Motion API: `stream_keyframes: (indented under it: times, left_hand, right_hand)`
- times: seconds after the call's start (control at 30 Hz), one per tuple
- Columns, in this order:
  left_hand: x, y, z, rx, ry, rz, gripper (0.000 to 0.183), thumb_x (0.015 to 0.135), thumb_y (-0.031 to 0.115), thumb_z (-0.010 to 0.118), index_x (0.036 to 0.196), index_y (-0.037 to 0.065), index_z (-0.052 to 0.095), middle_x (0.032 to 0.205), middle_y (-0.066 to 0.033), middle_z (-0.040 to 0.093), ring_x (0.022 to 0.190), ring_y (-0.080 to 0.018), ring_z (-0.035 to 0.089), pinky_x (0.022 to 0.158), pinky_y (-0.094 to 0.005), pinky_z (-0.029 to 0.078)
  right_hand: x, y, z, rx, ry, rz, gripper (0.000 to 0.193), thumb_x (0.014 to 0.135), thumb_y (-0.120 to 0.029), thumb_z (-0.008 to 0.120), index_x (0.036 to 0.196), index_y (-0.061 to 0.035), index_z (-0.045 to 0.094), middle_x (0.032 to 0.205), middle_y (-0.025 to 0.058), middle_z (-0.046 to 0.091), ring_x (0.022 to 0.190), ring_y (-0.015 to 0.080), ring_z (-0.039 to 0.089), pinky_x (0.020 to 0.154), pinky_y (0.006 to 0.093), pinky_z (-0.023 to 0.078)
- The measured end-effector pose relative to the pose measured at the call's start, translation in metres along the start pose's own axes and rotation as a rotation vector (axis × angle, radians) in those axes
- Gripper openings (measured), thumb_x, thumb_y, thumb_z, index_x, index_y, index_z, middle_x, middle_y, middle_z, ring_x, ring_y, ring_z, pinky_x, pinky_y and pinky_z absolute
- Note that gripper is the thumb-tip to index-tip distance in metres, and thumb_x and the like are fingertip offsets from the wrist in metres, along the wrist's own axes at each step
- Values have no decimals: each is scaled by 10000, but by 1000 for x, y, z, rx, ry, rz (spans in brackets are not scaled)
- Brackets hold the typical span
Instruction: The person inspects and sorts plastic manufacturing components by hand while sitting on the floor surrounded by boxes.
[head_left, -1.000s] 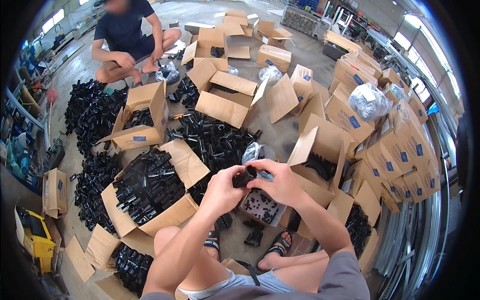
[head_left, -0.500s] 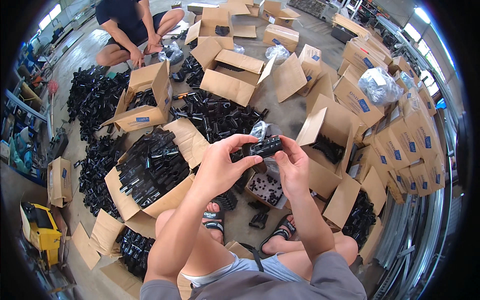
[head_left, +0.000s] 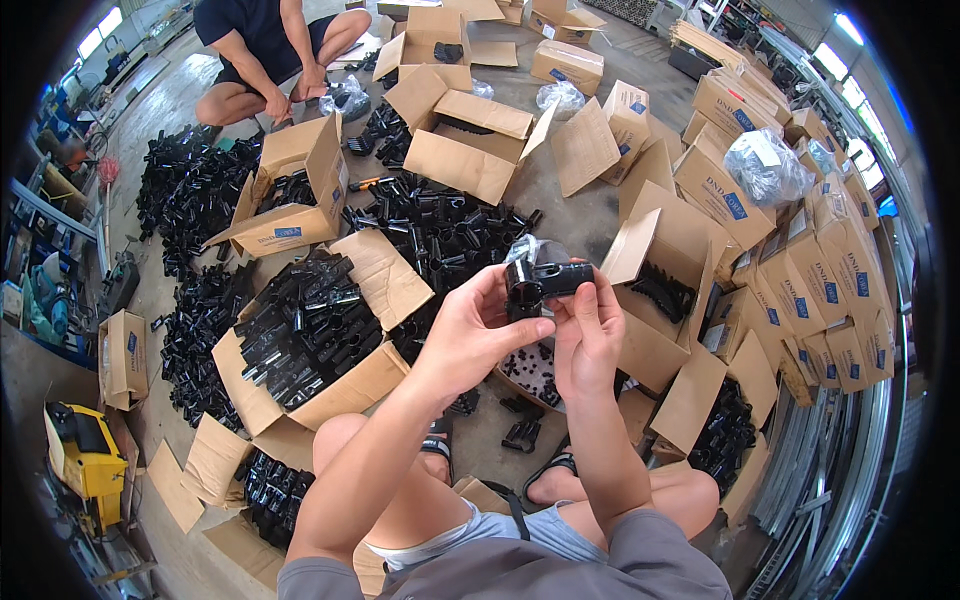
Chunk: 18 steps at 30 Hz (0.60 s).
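A glossy black tubular fitting (head_left: 562,279), with a ring-shaped end and a round side tube, is held up in front of me between both hands. My left hand (head_left: 472,328) grips its ring end, the thumb lying under it. My right hand (head_left: 592,325) holds the tube end, fingertips on its side. Below the hands sits an open box (head_left: 515,372) of small black pieces, partly hidden by my fingers. Just beyond lies a heap of similar black fittings (head_left: 440,225), with a clear plastic bag (head_left: 535,250) at its edge.
An open carton (head_left: 345,375) full of black fittings is at my left; another carton (head_left: 640,345) stands at right. Closed cartons (head_left: 815,285) are stacked far right beside metal profiles (head_left: 800,470). A co-worker (head_left: 265,55) sits cross-legged at the far left. A yellow machine (head_left: 90,465) stands left.
The fitting has turned, so its ring end now faces me more. My right hand has shifted its fingers lower along the tube, and both hands still hold the fitting.
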<state>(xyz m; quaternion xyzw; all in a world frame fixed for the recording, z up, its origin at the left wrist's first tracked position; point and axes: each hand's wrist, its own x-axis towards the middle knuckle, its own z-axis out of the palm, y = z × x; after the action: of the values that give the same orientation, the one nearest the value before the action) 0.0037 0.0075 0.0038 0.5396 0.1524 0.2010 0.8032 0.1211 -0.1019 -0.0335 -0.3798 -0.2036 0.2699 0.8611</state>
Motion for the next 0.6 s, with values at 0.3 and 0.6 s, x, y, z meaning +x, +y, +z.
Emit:
stream_keyframes:
  times: [0.3,0.6]
  left_hand:
    - [4,-7,-5,-14,3,-72,407,827,-51,781,1199,-7,623,1137,-66,705,1022,-109,667,921,-269,549]
    - [5,-5,-8,1,33,-105,438,827,-56,778,1236,-12,630,1140,-65,711,1020,-104,667,924,-264,544]
  right_hand:
    - [-2,8,2,10,77,-27,338,994,-178,668,1272,-3,588,1148,82,682,1033,172,651,927,362,519]
    - [0,12,1,15,65,-1,345,986,-159,675,1275,7,583,1130,86,685,1018,173,662,904,361,543]
